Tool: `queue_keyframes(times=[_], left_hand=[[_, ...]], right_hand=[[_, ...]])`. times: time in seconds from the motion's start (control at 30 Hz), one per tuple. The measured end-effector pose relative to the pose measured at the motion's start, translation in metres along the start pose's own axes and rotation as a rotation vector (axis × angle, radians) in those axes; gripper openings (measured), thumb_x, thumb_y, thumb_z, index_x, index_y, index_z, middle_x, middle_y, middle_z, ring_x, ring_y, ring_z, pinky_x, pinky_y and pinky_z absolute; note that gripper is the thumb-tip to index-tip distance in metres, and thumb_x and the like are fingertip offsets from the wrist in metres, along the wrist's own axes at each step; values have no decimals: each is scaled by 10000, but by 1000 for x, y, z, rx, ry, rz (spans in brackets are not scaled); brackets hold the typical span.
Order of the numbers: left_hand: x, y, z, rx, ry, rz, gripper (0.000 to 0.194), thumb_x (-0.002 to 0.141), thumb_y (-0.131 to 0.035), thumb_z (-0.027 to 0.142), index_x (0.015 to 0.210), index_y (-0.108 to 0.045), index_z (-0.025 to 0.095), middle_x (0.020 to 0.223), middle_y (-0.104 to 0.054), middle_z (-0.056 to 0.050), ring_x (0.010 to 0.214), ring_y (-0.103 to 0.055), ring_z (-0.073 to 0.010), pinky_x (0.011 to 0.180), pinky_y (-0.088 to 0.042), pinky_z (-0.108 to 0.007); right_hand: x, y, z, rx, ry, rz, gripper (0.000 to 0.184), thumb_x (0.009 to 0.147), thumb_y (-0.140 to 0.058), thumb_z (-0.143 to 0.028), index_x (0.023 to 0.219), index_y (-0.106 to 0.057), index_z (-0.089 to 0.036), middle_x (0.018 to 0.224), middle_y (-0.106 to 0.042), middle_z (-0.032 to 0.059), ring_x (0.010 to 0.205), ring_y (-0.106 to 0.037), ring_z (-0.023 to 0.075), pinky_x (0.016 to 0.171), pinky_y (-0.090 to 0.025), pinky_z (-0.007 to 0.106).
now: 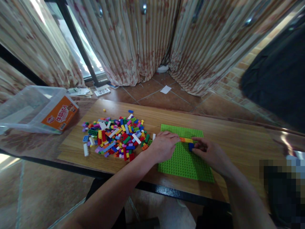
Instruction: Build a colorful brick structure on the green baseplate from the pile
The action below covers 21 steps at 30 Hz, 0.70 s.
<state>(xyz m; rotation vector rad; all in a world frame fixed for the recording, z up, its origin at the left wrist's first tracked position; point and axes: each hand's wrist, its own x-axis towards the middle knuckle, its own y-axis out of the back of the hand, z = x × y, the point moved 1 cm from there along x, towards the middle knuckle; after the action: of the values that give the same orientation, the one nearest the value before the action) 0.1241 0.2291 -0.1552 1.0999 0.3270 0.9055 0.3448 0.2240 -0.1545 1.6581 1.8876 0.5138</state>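
A: Both hands worked low over the green baseplate [184, 167], right of the middle of the table [240, 146]! Where was the orange-and-yellow row [186, 140]?
B: In the baseplate's far half, running left to right, its orange end at the left hand's [165, 145] fingertips.
A: Were those fingers gripping it?
B: I couldn't tell! That hand reached across the baseplate's left edge, its back hiding the grip.
A: And the right hand [209, 152]?
B: In over the right edge, fingers curled, at the yellow end and against the blue brick [191, 146] on the row's near side. Pinching or merely touching? I couldn't tell.
A: The brick pile [118, 136]?
B: Spread across the table's left half!
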Motion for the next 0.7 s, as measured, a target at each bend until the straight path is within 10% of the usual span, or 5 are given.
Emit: queue_keyframes(times=[0.7], left_hand=[[0, 0, 1, 12, 8, -4, 324, 919, -450, 156, 1183, -629, 214, 1216, -673, -19, 1116, -574, -198, 1032, -425, -370]], right_hand=[[1, 1, 7, 23, 5, -34, 430, 702, -651, -313, 1107, -648, -170, 772, -676, 31, 645, -630, 173, 607, -503, 309]])
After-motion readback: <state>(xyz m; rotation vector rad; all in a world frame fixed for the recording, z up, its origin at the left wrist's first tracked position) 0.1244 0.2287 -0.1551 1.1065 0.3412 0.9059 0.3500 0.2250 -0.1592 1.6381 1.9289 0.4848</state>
